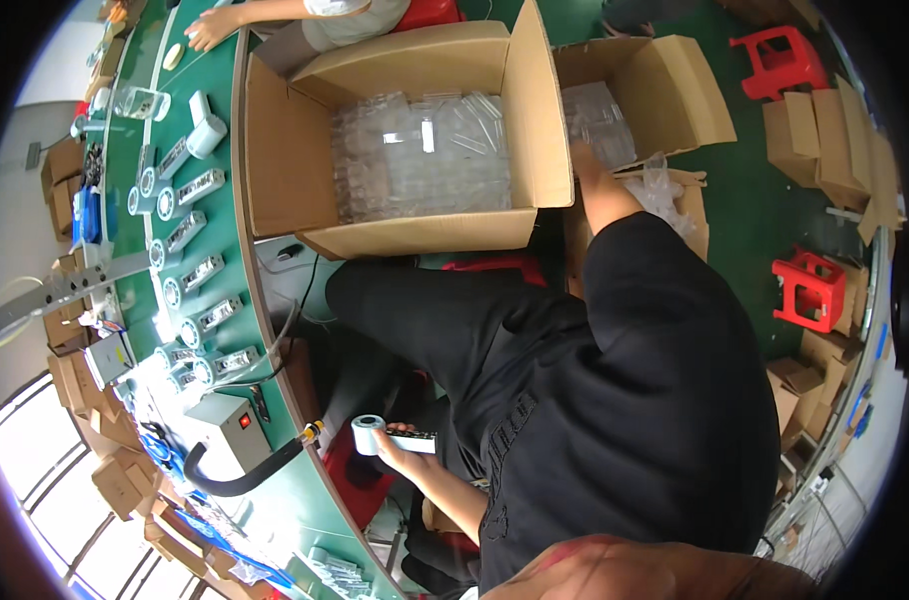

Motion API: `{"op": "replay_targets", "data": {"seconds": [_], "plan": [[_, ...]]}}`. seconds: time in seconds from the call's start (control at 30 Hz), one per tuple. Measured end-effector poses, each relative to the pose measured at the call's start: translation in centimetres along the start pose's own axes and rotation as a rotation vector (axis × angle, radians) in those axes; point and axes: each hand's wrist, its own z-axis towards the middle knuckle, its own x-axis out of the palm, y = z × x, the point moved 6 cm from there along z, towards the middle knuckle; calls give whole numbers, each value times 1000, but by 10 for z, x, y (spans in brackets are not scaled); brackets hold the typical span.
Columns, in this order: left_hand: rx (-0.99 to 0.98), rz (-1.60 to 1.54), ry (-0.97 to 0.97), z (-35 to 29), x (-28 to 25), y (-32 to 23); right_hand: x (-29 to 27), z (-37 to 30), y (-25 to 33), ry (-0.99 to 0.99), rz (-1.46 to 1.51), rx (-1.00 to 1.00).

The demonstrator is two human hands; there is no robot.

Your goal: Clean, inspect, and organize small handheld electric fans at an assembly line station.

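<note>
My left hand (403,455) is closed round a white handheld device with a round ring-shaped head (368,435) and a slim body with a dark strip, over my lap beside the table edge. My right arm stretches out to a second cardboard box (665,85), where clear plastic pieces (600,115) lie. Of my right hand (583,160) only a part shows; a flap of the large cardboard box (540,110) hides the fingers. That large box stands open and is filled with clear plastic covers (425,160).
Several similar white devices (190,235) lie on the green table (225,190) at the left. Near its edge are a white box with a red switch (230,430) and a black flexible hose (250,485). Another person's hand (213,28) rests there. Red stools (810,290) stand on the right.
</note>
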Motion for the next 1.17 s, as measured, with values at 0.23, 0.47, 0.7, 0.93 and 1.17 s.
{"op": "replay_targets", "data": {"seconds": [0.23, 0.47, 0.7, 0.93, 1.17], "plan": [[-64, -220, -133, -18, -2, 25, 39, -15, 35, 80, -336, -199], [-240, -475, 144, 12, -6, 30, -106, -41, 243, -515, 443, -719], [-412, -824, 378, 14, 31, 27, -78, -275, 509, 372, 306, -1389], [-195, -665, 472, 22, 0, 29, 249, -202, 353, 1180, -1557, -1112], [-175, -563, 190, -6, -80, 62, 391, -114, 260, 563, -830, -845]]}}
